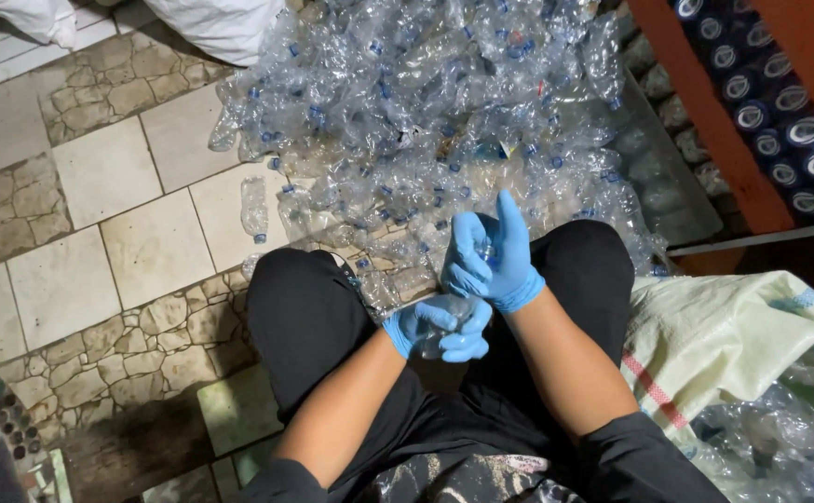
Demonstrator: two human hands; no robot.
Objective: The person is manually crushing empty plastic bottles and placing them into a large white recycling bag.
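Two gloved hands | left [440,328], right [493,253] | gripping crumpled clear bottle [458,305]

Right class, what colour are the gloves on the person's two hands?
Bright blue gloves, on both hands; the head view, the only one, shows them clearly.

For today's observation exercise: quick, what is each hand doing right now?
Left hand: closed around a clear plastic bottle.
Right hand: gripping the bottle's top end.

Bottle-sorting spot, recycling yard or depot: heap of crushed clear plastic bottles [444,121] on tiled floor [100,233], woven sacks [733,335] right (one part-filled), white bags [211,23] far.
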